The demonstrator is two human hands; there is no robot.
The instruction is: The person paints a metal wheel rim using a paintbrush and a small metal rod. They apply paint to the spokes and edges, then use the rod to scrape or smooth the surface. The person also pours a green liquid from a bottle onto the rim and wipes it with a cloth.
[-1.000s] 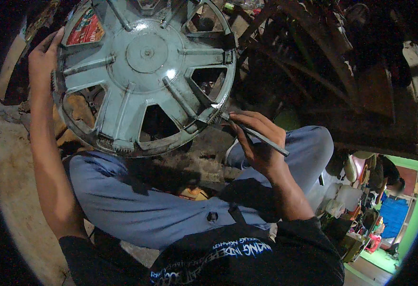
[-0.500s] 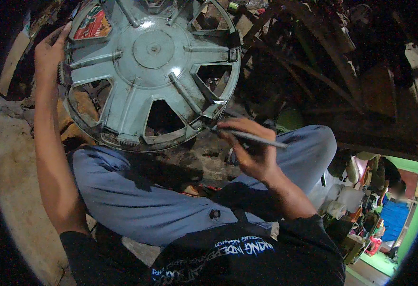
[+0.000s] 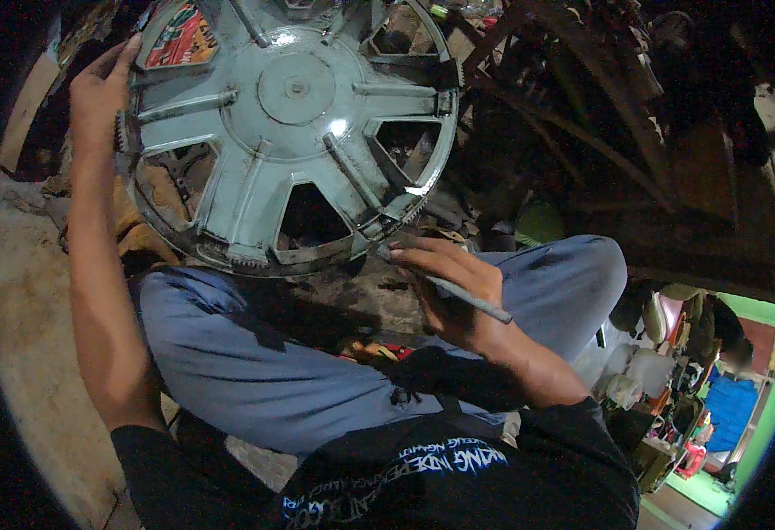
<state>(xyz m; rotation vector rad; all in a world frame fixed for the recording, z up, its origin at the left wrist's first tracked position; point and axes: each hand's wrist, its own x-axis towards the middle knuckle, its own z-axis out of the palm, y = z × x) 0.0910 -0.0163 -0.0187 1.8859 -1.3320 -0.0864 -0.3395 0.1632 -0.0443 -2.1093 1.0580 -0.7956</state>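
Down toward the lap slides the right hand (image 3: 458, 287), and the slim grey tool (image 3: 476, 302) slants more steeply than it did half a second ago, while the big grey-green wheel cover (image 3: 296, 87) drifts slightly rightward in view. That cover is tipped up in front of the person, beyond the bent legs in blue trousers (image 3: 264, 344), ribbed face showing. Over at its left edge, the left hand (image 3: 105, 88) has hold of the rim, fingers reaching toward the upper left. Across on the other side, the right hand is closed around the tool, whose front end sits right by the rim's lower right edge; from where I stand, I cannot tell whether they touch. Good form here, I'd say, is a firm left hold, so the cover doesn't swing, with light, short strokes following the curve. Watch the toothed tab (image 3: 248, 261) on the bottom edge: it looks easy to snag or chip. A low angle seems kinder to that edge, and those fingertips want to stay behind the tool's end.
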